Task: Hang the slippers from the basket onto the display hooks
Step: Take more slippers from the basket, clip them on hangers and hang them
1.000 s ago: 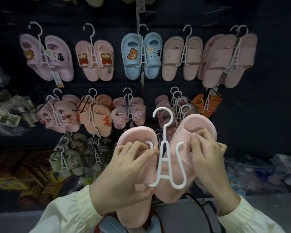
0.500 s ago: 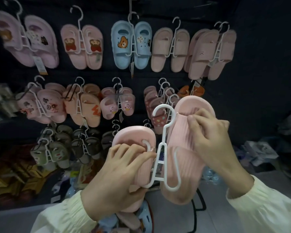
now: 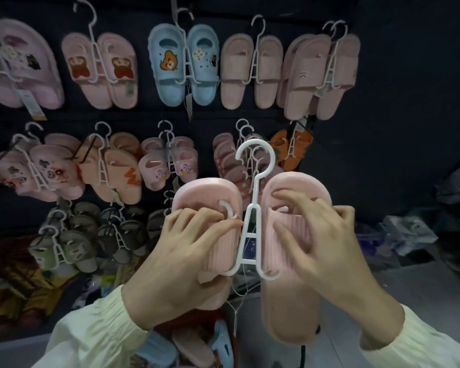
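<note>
Upper left of frame: lilac pair (image 3: 24,65) on a white hanger against the dark wall, paper tag below. Next along the top row: pink bear pair (image 3: 101,70), blue clogs (image 3: 183,65) with charms, plain pink pair (image 3: 250,73), then stacked pink pairs (image 3: 319,73) at upper right. All on hangers, toes up.

Middle row, from left edge: pink cartoon pairs (image 3: 37,173), peach pairs (image 3: 117,168) with an orange zigzag, small pink pairs (image 3: 168,163), dotted pink pairs (image 3: 229,166), orange pair (image 3: 290,150).

Lower left: olive and grey pairs (image 3: 72,240), bunched close.

Centre of frame, foreground: left hand (image 3: 181,261), cream sleeve, fingers curled over the strap of the left slipper (image 3: 207,192), thumb under it near the hanger's lower loop. Firm grasp. Just right of it: white hanger (image 3: 252,208), upright, between the two pink slippers, one prong through each strap, both prong tips visible. Hook at the top free, on no display hook, overlapping the dotted pink pairs in the picture.

Right of hanger: right slipper (image 3: 290,309), pink, ribbed strap, heel down, lower than the left one. Right hand (image 3: 327,248) on its strap, fingers curled over it, fingertips in the toe opening, thumb on the strap front. Grasping.

Bottom centre, under the wrists: loose blue and pink slippers (image 3: 191,349); container not clear.

Right edge: blurred packets (image 3: 409,232) on the floor.
</note>
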Tool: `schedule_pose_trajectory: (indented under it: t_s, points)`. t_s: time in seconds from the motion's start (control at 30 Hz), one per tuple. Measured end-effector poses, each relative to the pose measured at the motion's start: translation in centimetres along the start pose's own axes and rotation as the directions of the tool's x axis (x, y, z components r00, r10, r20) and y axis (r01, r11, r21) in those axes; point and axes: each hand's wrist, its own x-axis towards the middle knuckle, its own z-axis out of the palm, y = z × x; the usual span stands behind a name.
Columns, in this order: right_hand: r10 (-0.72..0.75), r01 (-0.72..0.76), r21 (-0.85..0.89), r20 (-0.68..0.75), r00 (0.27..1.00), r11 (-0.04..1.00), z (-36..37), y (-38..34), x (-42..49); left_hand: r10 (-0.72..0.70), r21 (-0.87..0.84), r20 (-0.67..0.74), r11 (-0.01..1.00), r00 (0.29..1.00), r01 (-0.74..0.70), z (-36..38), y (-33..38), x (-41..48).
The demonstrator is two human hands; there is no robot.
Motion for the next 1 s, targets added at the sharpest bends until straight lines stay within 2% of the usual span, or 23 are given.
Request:
schedule_pose_trajectory:
  t_s: [0.17, 0.33, 0.47, 0.67, 1.0]
  points:
    - [-0.016, 0.021, -0.087, 0.054, 0.998, 0.996, -0.6, 5.6, 1.6, 0.025, 0.036, -0.005, 0.999, 1.000, -0.024, 3.3, 0.3, 5.0]
    - [-0.038, 0.081, -0.280, 0.154, 0.987, 0.957, -2.2, 12.9, 4.6, 0.049, 0.064, -0.048, 0.997, 0.998, -0.046, 6.6, 1.8, 12.4]
    - [-0.081, 0.115, -0.361, 0.107, 0.991, 0.926, -3.5, 18.6, 7.6, 0.080, 0.119, -0.075, 0.990, 0.994, -0.071, 8.7, 2.6, 19.3]
    - [-0.112, 0.091, -0.328, -0.044, 0.993, 0.940, -5.7, 26.5, 12.5, 0.089, 0.138, -0.130, 0.988, 0.988, -0.071, 12.1, 4.5, 28.6]
    - [-0.183, 0.117, -0.383, -0.141, 0.973, 0.916, -10.2, 35.9, 20.8, 0.146, 0.225, -0.141, 0.968, 0.979, -0.112, 14.7, 5.3, 42.1]
